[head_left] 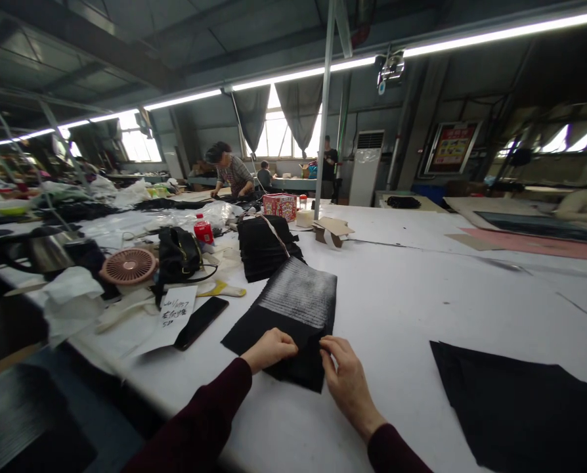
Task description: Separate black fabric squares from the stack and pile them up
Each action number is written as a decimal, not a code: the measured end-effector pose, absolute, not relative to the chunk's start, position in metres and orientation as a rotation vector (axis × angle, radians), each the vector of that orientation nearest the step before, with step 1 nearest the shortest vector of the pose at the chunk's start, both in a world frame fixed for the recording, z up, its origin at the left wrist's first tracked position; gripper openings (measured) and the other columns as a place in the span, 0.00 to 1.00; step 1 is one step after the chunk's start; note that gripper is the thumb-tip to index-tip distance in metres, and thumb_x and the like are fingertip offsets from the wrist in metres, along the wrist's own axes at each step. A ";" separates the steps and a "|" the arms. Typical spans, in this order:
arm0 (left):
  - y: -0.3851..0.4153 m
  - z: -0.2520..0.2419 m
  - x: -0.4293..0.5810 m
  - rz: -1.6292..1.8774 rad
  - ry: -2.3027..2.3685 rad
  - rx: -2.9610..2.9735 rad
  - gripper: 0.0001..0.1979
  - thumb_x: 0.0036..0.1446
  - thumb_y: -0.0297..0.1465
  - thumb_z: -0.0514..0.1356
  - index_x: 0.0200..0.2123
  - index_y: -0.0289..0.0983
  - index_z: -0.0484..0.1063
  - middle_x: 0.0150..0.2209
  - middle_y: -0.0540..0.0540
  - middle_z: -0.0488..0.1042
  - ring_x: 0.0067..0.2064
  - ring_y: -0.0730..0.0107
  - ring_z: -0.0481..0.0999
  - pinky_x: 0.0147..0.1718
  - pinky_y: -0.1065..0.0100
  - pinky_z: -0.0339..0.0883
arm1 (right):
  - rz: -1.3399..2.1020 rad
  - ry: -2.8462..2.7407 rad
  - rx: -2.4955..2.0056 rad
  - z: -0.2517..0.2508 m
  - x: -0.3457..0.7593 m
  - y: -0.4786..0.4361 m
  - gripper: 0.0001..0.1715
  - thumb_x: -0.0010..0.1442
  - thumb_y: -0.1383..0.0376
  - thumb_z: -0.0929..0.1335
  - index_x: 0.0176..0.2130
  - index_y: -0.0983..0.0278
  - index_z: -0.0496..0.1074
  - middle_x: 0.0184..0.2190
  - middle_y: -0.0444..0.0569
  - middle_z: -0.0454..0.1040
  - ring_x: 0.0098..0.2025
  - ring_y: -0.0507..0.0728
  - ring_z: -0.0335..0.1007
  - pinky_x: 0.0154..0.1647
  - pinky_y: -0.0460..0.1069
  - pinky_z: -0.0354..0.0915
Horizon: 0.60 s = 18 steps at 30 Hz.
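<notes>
A small stack of black fabric pieces lies on the white table right in front of me. My left hand rests on its near edge with fingers curled, pinching the cloth. My right hand pinches the same near edge a little to the right. Both sleeves are dark red. Behind the stack sits a taller pile of black fabric tied with a strip.
A large black fabric sheet lies at right. At left are a black phone, a handwritten paper note, a black bag, a pink round fan, a red-capped bottle. A person in patterned clothes works far back.
</notes>
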<state>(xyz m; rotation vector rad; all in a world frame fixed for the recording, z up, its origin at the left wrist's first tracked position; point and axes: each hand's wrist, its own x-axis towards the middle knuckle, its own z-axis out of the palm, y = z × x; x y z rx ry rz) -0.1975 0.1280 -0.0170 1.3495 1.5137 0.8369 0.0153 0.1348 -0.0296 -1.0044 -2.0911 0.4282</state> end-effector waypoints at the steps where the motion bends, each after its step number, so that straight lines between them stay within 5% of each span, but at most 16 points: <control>1: 0.128 -0.016 -0.197 0.870 1.484 1.296 0.05 0.41 0.29 0.63 0.22 0.32 0.77 0.18 0.53 0.68 0.25 0.73 0.64 0.25 0.71 0.54 | 0.413 -2.118 -1.001 -0.029 0.014 0.135 0.16 0.66 0.69 0.58 0.46 0.65 0.73 0.49 0.56 0.73 0.52 0.59 0.68 0.55 0.54 0.64; 6: 0.121 -0.011 -0.208 1.163 1.348 0.910 0.05 0.47 0.29 0.64 0.25 0.32 0.73 0.22 0.51 0.71 0.26 0.73 0.69 0.28 0.71 0.63 | 0.352 -2.289 -1.049 -0.033 0.001 0.133 0.14 0.62 0.71 0.62 0.44 0.66 0.74 0.52 0.57 0.72 0.55 0.62 0.66 0.56 0.57 0.63; 10: 0.101 0.007 -0.263 1.567 1.315 0.514 0.06 0.57 0.27 0.54 0.31 0.33 0.71 0.25 0.49 0.73 0.28 0.69 0.73 0.31 0.69 0.70 | 0.337 -2.360 -1.084 -0.037 -0.003 0.132 0.12 0.61 0.72 0.63 0.43 0.65 0.73 0.55 0.57 0.70 0.57 0.64 0.64 0.56 0.58 0.61; 18: 0.023 0.121 -0.354 2.099 1.248 0.273 0.22 0.65 0.25 0.38 0.41 0.36 0.73 0.28 0.54 0.77 0.34 0.76 0.75 0.34 0.75 0.70 | 0.528 -2.333 -1.122 -0.029 -0.003 0.129 0.11 0.60 0.72 0.64 0.42 0.64 0.72 0.57 0.55 0.68 0.62 0.64 0.57 0.62 0.62 0.49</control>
